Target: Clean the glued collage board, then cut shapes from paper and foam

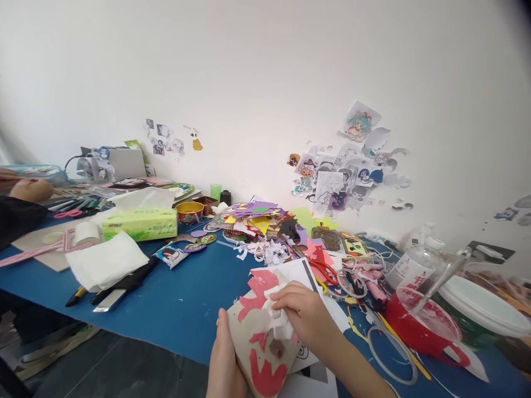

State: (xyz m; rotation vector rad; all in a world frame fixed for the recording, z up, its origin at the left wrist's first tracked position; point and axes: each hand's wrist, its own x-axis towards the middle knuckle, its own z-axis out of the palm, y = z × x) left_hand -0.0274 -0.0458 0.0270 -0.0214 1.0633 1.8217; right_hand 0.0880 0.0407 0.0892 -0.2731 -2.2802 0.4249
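While our left hand (224, 362) grips the brown card (249, 337) by its left edge over the near edge of the blue table (182, 304), our right hand (306, 312), fingers closed, pinches a white tissue wad (279, 320) against the card's red paper shapes (259, 287).

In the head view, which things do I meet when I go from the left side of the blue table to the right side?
pink long-handled tool → green tissue box → yellow bowl → cardboard with red shapes → red cup → white plates
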